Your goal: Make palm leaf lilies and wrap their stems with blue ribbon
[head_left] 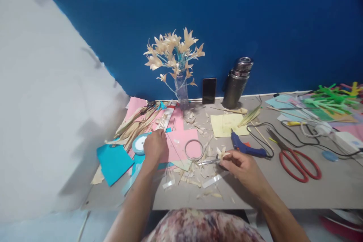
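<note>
My left hand (154, 145) is closed over the pink paper, and a small pale flower sprig (162, 121) shows just beyond its fingers. The fingertips seem pinched on the sprig's thin stem. Beside that hand lies a spool of light-blue ribbon (140, 144). Over the table's front right, my right hand (241, 165) pinches a cream-coloured husk-like flower (222, 154) between thumb and fingers. Small metal scissors (210, 162) lie close to the flower, partly covered. A roll of clear tape (194, 149) rests between my hands.
A vase (181, 89) of similar flowers stands at the back, near a phone (209, 90) and a thermos (237, 83). To the right lie a blue glue gun (246, 146), its cord and red-handled scissors (295, 160). Dry husks (138, 123) and teal paper (114, 162) are at left.
</note>
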Demonstrator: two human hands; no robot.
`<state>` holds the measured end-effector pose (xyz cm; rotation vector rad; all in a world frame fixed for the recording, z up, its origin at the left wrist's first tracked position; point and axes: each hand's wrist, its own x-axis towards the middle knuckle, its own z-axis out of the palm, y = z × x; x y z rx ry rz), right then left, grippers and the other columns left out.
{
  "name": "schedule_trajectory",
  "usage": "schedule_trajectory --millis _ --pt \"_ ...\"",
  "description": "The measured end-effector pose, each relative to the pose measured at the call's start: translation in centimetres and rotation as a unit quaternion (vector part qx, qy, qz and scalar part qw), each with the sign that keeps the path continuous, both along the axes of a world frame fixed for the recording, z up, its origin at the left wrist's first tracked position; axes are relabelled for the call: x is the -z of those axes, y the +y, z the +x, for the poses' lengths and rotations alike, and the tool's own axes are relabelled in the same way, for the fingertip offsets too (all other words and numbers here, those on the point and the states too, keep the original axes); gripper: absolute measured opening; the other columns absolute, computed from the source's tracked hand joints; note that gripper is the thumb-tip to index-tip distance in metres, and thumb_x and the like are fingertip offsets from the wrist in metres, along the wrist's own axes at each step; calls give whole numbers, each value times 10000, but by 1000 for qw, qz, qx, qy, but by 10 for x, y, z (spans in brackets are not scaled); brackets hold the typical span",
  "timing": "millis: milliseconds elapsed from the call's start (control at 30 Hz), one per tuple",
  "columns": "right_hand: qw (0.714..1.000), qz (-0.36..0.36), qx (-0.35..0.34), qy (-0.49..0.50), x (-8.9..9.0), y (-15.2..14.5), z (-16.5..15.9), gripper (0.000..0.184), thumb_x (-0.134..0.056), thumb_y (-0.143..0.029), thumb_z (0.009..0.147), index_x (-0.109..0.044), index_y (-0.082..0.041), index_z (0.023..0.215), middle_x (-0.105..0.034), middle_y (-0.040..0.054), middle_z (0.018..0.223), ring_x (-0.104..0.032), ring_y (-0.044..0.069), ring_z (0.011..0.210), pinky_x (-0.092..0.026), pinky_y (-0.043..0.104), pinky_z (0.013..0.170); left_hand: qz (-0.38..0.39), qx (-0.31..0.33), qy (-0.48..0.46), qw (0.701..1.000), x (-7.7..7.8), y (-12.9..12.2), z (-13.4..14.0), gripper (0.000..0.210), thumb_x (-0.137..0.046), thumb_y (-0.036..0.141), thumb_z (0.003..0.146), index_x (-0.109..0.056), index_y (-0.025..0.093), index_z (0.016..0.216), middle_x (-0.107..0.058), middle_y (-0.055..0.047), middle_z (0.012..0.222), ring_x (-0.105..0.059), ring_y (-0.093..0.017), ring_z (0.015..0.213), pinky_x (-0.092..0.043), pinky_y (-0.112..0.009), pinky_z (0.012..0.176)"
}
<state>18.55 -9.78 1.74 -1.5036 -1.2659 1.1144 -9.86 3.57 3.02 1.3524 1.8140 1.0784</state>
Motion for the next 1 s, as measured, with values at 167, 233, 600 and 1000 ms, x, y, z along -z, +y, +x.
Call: schedule_trajectory --millis 167,233,600,1000 --pt "991 -42 29 124 -4 0 -14 216 -714 -369 729 -662 -161 750 -630 7 697 -500 119 575 -405 230 522 73 54 170 981 -20 -20 14 115 -647 282 748 -725 231 680 -726 -119 806 -634 -317 862 -406 -351 704" --pt "989 -32 34 137 -5 3 -26 179 -698 -337 742 -660 -163 759 -640 6 709 -528 123 601 -423 229 547 69 130 56 988 -18 -36 26 133 -676 326 748 -753 221 720 -741 -95 816 -647 -269 792 -447 -326 686" --pt "988 110 -3 -109 -12 15 -86 194 -551 -220 824 -644 -222 994 -708 7 792 -625 157 648 -462 255 633 -203 204 -501 817 8 -94 58 262 -864 298 643 -702 161 796 -652 -31 733 -562 -109 596 -440 -216 528" --pt "975 38 73 -208 -1 0 -17 218 -542 -343 874 -721 -222 843 -762 41 861 -687 210 783 -484 296 732 -117 55 -485 865 4 -78 -21 278 -898 209 584 -662 154 720 -594 8 755 -546 -84 641 -444 -190 539"
